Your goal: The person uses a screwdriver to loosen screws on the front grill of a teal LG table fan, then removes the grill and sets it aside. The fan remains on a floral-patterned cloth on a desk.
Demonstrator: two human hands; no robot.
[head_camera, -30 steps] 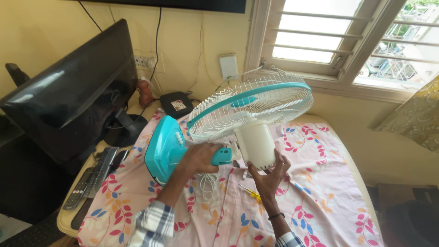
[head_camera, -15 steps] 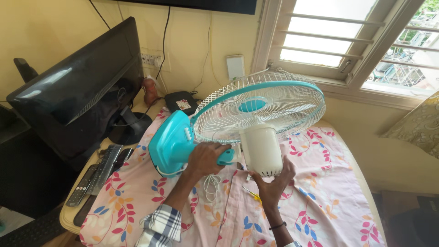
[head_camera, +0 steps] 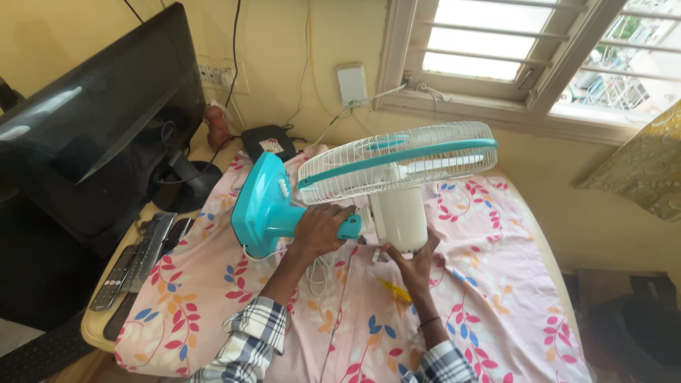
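A table fan lies tipped over a table covered by a pink flowered cloth [head_camera: 496, 284]. Its white wire cage with a teal rim [head_camera: 397, 162] faces upward, nearly flat. My left hand [head_camera: 319, 228] grips the teal neck between the teal base [head_camera: 261, 206] and the white motor housing [head_camera: 399, 216]. My right hand [head_camera: 415, 257] cups the underside of the motor housing with fingers spread. A white cord [head_camera: 319, 269] hangs under the fan. A small yellow object [head_camera: 396, 291] lies on the cloth by my right wrist.
A large black television [head_camera: 99, 142] stands at the left, with remotes [head_camera: 135, 259] in front of it. A small black box [head_camera: 268, 142] and cables sit against the yellow wall. A barred window [head_camera: 511, 50] is at the back right.
The fan cage has tilted flatter, its face turning upward. Both hands keep their hold. The view has moved closer.
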